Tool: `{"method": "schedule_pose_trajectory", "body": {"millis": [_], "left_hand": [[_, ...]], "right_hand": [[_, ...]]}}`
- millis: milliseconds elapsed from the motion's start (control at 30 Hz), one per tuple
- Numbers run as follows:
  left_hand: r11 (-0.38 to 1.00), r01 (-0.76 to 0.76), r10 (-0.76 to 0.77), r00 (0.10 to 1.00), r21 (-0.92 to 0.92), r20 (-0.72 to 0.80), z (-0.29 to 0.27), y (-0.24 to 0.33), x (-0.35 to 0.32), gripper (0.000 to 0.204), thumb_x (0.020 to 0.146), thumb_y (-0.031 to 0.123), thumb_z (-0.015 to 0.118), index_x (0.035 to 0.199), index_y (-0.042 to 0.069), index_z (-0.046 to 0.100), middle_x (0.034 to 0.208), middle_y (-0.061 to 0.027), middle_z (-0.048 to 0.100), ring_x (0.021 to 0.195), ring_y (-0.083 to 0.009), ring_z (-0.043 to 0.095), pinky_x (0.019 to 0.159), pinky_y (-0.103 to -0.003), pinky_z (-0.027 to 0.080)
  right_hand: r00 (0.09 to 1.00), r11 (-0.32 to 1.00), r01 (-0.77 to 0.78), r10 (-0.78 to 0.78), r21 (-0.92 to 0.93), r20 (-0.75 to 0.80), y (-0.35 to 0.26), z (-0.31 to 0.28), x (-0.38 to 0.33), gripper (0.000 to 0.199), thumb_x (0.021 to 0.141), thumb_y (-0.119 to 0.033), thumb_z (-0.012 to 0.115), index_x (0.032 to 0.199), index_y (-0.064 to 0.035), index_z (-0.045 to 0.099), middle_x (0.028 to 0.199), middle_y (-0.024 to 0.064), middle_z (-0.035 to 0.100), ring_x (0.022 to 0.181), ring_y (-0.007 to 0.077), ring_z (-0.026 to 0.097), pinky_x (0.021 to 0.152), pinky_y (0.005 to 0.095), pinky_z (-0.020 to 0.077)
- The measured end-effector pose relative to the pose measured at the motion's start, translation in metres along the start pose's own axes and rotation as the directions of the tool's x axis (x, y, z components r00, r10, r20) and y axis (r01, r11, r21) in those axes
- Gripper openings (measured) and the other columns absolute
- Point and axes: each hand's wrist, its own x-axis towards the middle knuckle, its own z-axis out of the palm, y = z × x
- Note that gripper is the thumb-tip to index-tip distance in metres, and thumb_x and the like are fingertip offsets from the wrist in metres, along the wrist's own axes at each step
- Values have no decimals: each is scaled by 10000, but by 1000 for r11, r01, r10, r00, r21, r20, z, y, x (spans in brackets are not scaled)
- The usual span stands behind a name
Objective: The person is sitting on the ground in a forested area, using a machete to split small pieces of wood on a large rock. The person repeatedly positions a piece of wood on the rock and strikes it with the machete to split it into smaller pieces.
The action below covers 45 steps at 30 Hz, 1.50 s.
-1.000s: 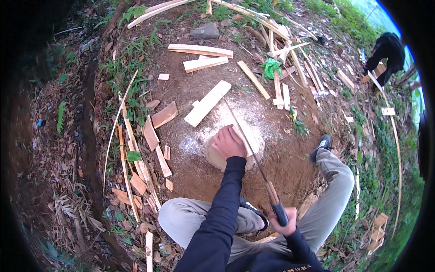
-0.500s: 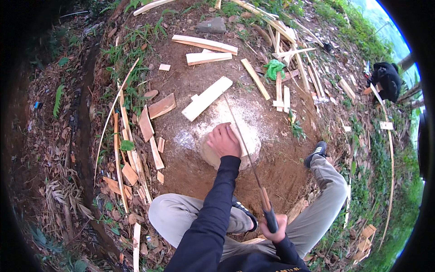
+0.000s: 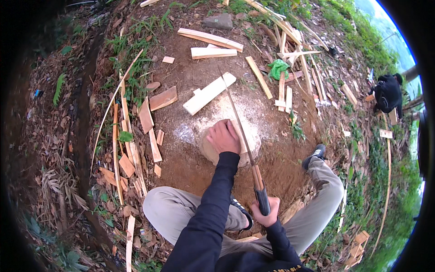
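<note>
My left hand [image 3: 224, 136] presses down on a pale piece of wood standing on a round chopping block [image 3: 209, 149] set in the dirt. My right hand [image 3: 265, 211] grips the dark handle of a long-bladed knife [image 3: 240, 131], held close to my body. The thin blade runs up and away past my left hand, over the wood piece. What lies under my left palm is hidden. I squat with both knees spread, grey trousers and dark shoes on either side of the block.
Split boards [image 3: 208, 94] and strips lie scattered on the brown earth beyond the block, with offcuts [image 3: 146, 115] to the left. A green bag [image 3: 277, 69] lies among slats. A person in black [image 3: 388, 93] crouches at the far right. Grass and leaf litter ring the patch.
The view has shifted slightly. My right hand with the knife handle has drawn a little lower and nearer to me. My left hand stays on the block.
</note>
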Motion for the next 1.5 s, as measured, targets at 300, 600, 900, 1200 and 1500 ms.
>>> {"method": "schedule_pose_trajectory", "body": {"millis": [300,600,900,1200,1500], "left_hand": [[992,35,-31,999,121,-29,1,8,6,156,969,270,540,975,132,611,946,-45,631,932,-251,514,807,-406,335],[991,123,-125,991,-58,-36,4,12,0,199,991,254,492,1034,124,636,993,-60,662,966,-277,524,845,-430,355],[986,148,-146,989,-73,33,4,16,-5,223,1009,242,445,1062,133,632,1022,-50,649,996,-265,512,898,-429,322],[988,139,-139,990,-70,-1,9,10,-6,254,1015,271,435,1052,143,651,999,-34,664,1000,-248,515,905,-424,327],[985,160,-158,987,-66,27,13,10,-9,254,1013,286,448,1060,153,660,1030,-34,669,1021,-282,534,937,-481,328]], "right_hand": [[998,997,51,-49,-62,27,15,-9,-57,169,667,-71,719,585,-74,571,515,82,531,438,216,576,468,318,458],[996,996,61,-57,-59,71,12,-23,-49,107,665,-56,712,625,-83,615,535,72,565,459,191,597,486,302,469],[999,998,43,-42,-49,18,11,-21,-56,192,655,-34,681,579,-70,508,503,58,493,430,157,531,465,295,437],[999,1000,-1,0,27,38,5,-13,-20,129,686,-42,698,644,-71,580,533,58,532,461,164,566,485,296,454],[999,997,45,-43,65,-23,-3,-2,16,136,693,-81,711,645,-51,587,537,87,540,437,195,558,477,302,445]]}}
